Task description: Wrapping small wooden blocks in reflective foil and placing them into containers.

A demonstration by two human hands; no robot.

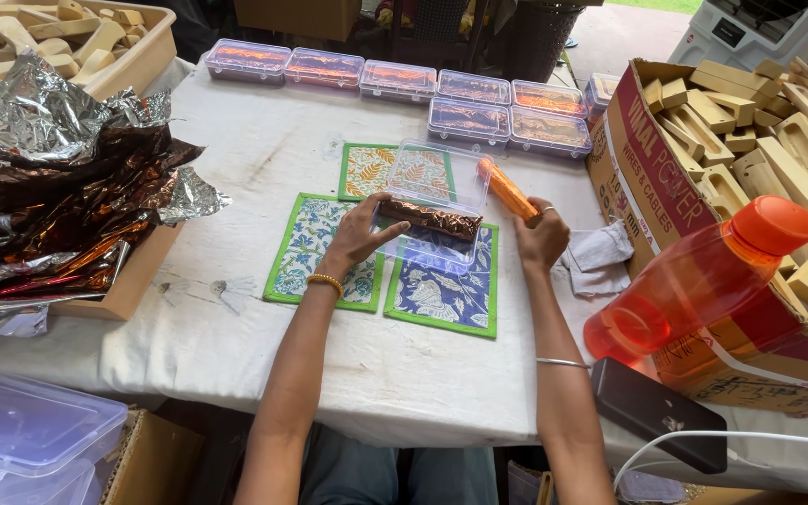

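On the desk (236,150), atop three patterned mats (441,290), an open clear plastic box (432,210) holds one foil-wrapped bar (434,221). The left hand (359,234) rests on the box's near corner, fingers spread flat. The right hand (540,238) has its fingers closed around an orange wrapped bar (507,189). Behind, closed boxes (399,79) contain wrapped bars; a cardboard carton (647,178) at right holds wooden pieces (759,140).
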